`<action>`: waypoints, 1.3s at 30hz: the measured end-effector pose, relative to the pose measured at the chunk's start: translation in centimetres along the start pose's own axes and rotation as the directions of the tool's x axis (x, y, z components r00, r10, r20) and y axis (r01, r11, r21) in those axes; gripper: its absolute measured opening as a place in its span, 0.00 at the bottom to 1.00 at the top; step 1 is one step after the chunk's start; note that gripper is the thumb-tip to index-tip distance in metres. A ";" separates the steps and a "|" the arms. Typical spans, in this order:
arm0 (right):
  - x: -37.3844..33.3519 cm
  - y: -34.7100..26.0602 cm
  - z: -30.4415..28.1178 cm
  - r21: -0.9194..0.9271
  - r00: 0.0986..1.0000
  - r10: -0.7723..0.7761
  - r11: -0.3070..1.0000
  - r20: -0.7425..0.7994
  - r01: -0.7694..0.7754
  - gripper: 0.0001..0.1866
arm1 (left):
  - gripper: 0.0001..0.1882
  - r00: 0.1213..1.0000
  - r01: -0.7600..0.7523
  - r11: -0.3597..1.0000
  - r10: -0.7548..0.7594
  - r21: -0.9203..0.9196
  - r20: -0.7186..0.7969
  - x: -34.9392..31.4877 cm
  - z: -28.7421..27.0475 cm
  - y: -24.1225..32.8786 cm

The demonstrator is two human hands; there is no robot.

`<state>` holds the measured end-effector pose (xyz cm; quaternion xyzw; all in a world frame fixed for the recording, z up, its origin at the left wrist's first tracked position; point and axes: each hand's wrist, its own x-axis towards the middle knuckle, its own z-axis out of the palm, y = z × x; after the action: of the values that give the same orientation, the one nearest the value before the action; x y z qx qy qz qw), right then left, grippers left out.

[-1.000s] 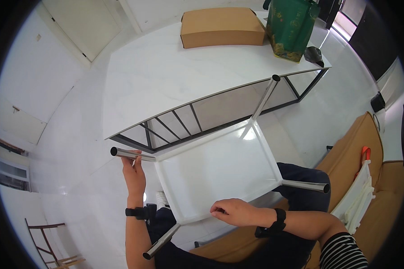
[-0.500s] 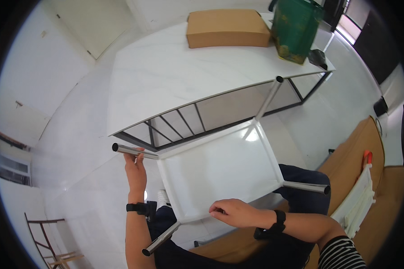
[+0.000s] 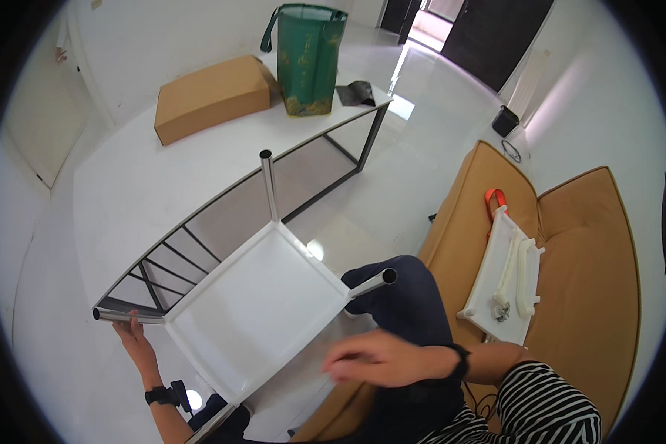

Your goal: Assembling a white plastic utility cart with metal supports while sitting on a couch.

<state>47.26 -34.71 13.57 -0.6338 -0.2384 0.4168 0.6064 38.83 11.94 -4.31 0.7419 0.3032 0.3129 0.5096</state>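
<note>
In front of me is a white rectangular tray-like shelf with shiny metal tubes standing out from its corners. My left hand holds the metal tube at the left corner, its fingers partly hidden behind it. A second tube rises at the far corner, and another sticks out at the right corner, over my knee. My right hand is beside the shelf's near right edge, apart from it. Its fingers are curled together and blurred; whatever they hold, if anything, is hidden.
Left and beyond stands a white-topped table with a brown carton, a green bag and a black packet. On the tan sofa at right lie another white shelf, white strips, small metal parts and an orange-red band.
My view has swung right, bringing more of the sofa into sight. My left hand still grips the tube. The right hand has shifted away from the shelf's near edge, toward the sofa.
</note>
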 end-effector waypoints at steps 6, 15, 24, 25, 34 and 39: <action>-13.8 6.8 -11.8 -0.285 0.630 -0.096 0.936 -0.771 -0.207 0.10 | 0.22 0.991 -0.123 0.980 0.114 0.155 0.064 1.2 -2.7 -7.3; -31.8 21.4 -21.2 -0.184 0.094 -0.284 0.310 -0.954 -0.933 0.29 | 0.11 0.968 -0.116 0.960 0.052 0.256 0.244 -2.5 -5.0 -1.3; -32.7 22.3 -27.4 -0.163 0.036 -0.219 0.593 -0.975 -0.788 0.40 | 0.12 0.977 -0.071 0.945 0.002 0.319 0.213 -4.4 -6.9 -0.9; -32.0 22.4 -28.0 -0.065 -0.019 -0.121 0.658 -0.992 -0.750 0.40 | 0.12 0.979 -0.064 0.943 -0.004 0.327 0.203 -4.6 -7.4 -1.1; -30.0 23.7 -33.3 0.186 -0.035 0.203 0.798 -0.978 -0.574 0.26 | 0.12 0.982 -0.069 0.949 0.011 0.307 0.188 -6.1 -7.6 -0.5; -24.5 19.8 -31.1 0.084 -0.021 0.083 0.909 -0.996 -0.409 0.21 | 0.12 0.980 -0.087 0.941 0.022 0.326 0.200 -6.5 -8.1 -0.4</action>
<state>55.48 -75.24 -2.28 -0.8394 0.3191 -0.0712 0.4341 28.49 11.68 -3.41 0.8523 0.2799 0.1975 0.3952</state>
